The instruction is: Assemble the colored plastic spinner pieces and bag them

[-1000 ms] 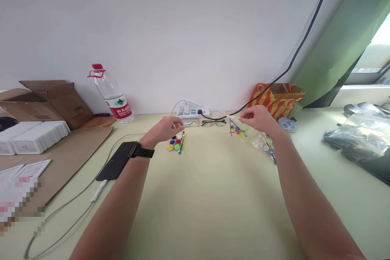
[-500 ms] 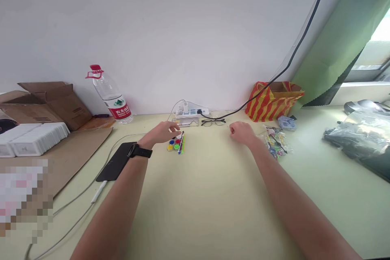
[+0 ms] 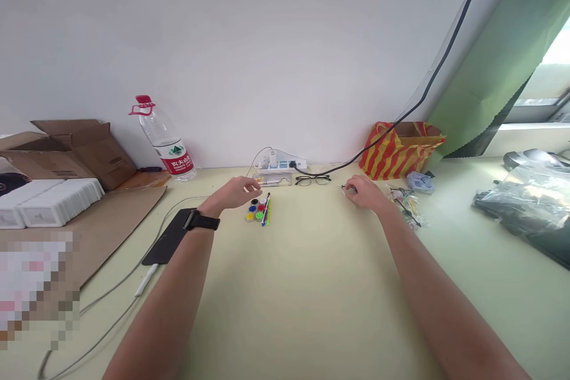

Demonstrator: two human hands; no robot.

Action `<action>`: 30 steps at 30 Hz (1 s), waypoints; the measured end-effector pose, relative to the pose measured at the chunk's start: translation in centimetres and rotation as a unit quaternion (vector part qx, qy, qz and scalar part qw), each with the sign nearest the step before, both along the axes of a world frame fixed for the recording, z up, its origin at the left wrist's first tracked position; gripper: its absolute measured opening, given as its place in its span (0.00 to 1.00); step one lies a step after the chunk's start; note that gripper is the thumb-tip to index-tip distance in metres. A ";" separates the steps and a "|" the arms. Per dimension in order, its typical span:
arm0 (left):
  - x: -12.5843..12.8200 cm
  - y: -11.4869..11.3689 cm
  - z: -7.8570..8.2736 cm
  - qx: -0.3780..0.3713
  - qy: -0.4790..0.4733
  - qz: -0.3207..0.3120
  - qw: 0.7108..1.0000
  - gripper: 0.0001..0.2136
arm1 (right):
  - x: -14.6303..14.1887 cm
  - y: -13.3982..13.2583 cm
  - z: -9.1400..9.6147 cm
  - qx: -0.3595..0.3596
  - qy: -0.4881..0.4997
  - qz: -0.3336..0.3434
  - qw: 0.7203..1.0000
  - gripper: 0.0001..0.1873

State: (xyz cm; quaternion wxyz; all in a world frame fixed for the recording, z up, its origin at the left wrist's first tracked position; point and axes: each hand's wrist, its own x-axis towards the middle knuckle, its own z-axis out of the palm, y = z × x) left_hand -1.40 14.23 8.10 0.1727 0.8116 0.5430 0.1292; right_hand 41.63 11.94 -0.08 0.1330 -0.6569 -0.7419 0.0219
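Observation:
My left hand, with a black band on its wrist, hovers just left of several small paint pots. Its thumb and fingers are apart and hold nothing. Beside the pots lie thin coloured sticks, which look like small brushes. On the right, my right hand is low over the table, fingers curled together. Something small, dark and partly clear shows at its fingertips, too small to name. A clear plastic bag of small colourful items lies to the right, partly behind my right forearm.
Glasses and a power strip lie by the wall. A striped bag stands at the back right. Leftward are a large bottle, a black phone on a cable, a cardboard box and white frames.
My right hand has shifted slightly right, and its fist has loosened, with something small showing at the fingertips. My left hand has drawn slightly left, uncovering more of the pots.

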 end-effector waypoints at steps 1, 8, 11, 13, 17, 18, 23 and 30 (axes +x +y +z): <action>0.0 0.0 -0.1 0.000 0.001 -0.002 1.000 0.18 | 0.1 0.0 -0.1 0.004 0.005 0.010 1.000 0.13; -0.4 0.8 -0.9 -0.006 0.014 -0.022 1.000 0.18 | 1.0 0.0 -0.7 -0.009 0.026 0.054 0.998 0.14; 0.3 0.6 -2.1 -0.003 0.034 -0.026 0.999 0.20 | 1.4 -0.2 0.2 -0.002 0.035 0.047 0.998 0.16; 1.2 -0.2 -3.5 0.009 0.045 -0.025 0.999 0.23 | 1.5 -0.5 0.9 0.007 0.041 0.042 0.998 0.17; 2.7 -3.2 -6.6 0.065 0.052 -0.011 0.996 0.26 | 0.7 -2.2 1.7 0.019 0.045 0.051 0.998 0.17; 2.9 -4.0 -7.2 0.076 0.052 -0.007 0.996 0.26 | 0.2 -2.9 1.5 0.020 0.044 0.058 0.997 0.17; 4.9 -7.6 -8.4 0.118 0.051 -0.034 0.991 0.28 | -5.0 -7.6 0.2 0.021 0.078 0.175 0.981 0.20; 10.2 -12.6 -8.7 0.063 -0.140 -0.113 0.982 0.32 | -11.4 -11.2 -0.7 0.045 0.233 0.236 0.942 0.24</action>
